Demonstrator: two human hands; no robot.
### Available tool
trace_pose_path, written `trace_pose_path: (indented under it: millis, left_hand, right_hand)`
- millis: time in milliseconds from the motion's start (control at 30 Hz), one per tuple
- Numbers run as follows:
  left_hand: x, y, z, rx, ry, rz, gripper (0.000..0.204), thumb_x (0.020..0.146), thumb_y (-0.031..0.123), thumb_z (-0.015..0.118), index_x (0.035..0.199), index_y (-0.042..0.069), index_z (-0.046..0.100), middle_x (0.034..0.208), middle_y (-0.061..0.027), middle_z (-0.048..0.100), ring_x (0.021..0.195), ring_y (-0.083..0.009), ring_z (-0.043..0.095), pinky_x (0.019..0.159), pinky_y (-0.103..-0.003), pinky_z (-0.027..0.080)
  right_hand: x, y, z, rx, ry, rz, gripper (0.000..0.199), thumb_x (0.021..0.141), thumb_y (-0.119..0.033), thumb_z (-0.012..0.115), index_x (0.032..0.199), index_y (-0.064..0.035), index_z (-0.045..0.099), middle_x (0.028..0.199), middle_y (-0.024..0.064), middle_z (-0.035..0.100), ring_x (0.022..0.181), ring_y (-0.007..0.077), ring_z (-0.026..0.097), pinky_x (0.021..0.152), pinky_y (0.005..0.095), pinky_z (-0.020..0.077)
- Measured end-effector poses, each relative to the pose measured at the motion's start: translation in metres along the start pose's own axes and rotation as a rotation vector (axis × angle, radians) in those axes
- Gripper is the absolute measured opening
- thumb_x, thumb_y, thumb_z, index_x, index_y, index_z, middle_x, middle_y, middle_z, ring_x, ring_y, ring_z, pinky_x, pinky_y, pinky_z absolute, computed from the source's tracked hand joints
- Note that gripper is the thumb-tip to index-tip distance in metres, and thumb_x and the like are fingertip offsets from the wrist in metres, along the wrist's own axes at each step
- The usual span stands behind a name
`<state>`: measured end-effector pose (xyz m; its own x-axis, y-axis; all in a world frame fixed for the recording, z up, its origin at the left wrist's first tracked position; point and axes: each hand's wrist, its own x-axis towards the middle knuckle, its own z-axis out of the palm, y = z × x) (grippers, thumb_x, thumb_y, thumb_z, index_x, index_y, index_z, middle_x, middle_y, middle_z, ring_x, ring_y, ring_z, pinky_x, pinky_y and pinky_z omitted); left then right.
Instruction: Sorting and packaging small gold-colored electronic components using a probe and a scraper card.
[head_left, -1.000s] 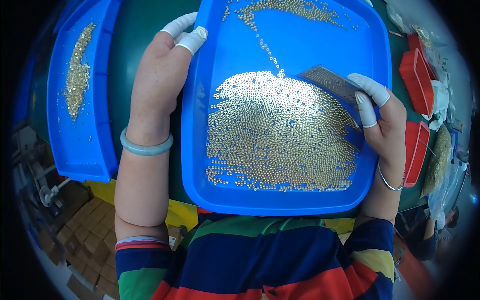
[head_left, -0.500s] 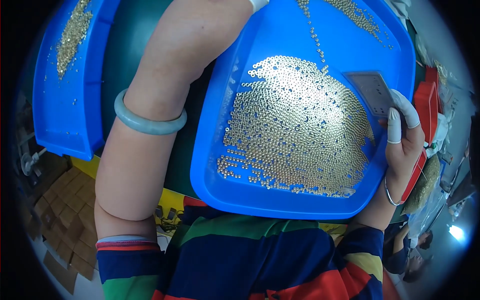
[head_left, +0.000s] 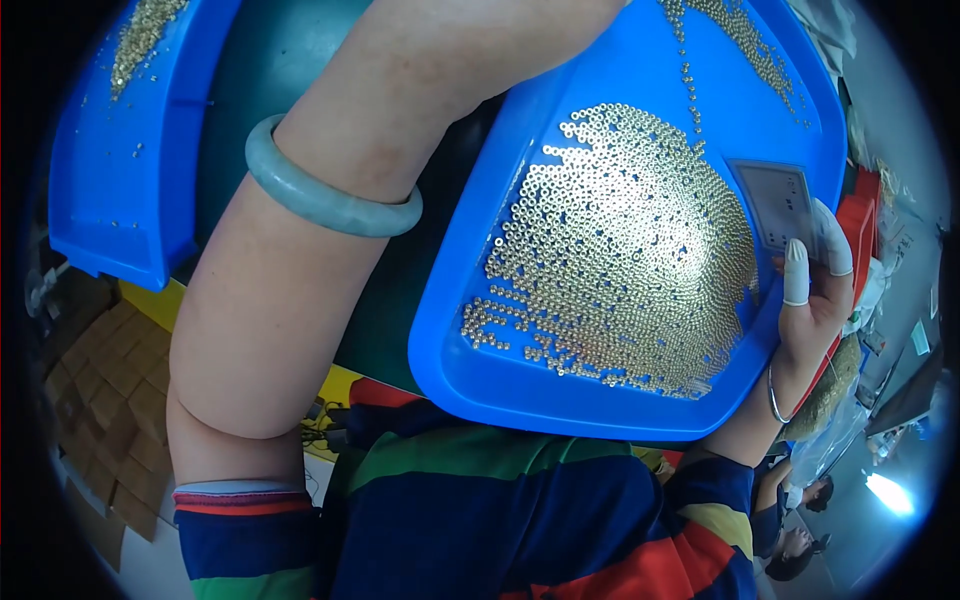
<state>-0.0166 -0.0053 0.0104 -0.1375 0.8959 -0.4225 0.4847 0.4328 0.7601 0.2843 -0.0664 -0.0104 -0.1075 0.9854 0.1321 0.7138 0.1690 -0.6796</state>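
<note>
I'm holding my left hand point(head_left: 565, 30) out toward twelve o'clock; I cannot tell its fingers' state. At three o'clock, my right hand point(head_left: 818, 290) is pinching a flat card point(head_left: 772, 200) beside gold beads point(head_left: 620, 250), which are lying in a blue tray point(head_left: 520, 400).

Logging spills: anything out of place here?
Nothing clearly spilled: small shiny gold beads lie inside the large blue plastic tray. Only oddity: a thin bead trail strays from their dense patch toward the tray's far side.
</note>
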Motion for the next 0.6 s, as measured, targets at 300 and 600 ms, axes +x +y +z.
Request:
trace_pose_path:
  millis: [300, 600]
  left_hand:
    - [-0.007, 0.005, 0.001, -0.037, -0.023, 0.019, 0.045, 0.086, 0.023, 0.049, 0.12, -0.006, 0.046, 0.108, -0.0186, 0.058, 0.096, -0.0245, 0.057, 0.088, -0.029, 0.041]
    - [0.001, 0.015, 0.0, -0.096, -0.068, -0.008, 0.039, 0.088, 0.02, 0.048, 0.119, -0.004, 0.048, 0.102, -0.0136, 0.059, 0.091, -0.0202, 0.056, 0.084, -0.026, 0.042]
  right_hand:
    - [-0.002, 0.0, 0.002, 0.011, 0.008, 0.006, 0.035, 0.082, -0.002, 0.057, 0.117, 0.0003, 0.05, 0.107, 0.01, 0.057, 0.084, 0.0114, 0.056, 0.07, 0.0216, 0.0462]
    - [0.006, -0.001, -0.005, -0.058, 0.009, -0.074, 0.02, 0.082, -0.002, 0.056, 0.102, 0.0006, 0.057, 0.084, 0.0041, 0.061, 0.071, 0.0078, 0.054, 0.065, 0.0198, 0.0435]
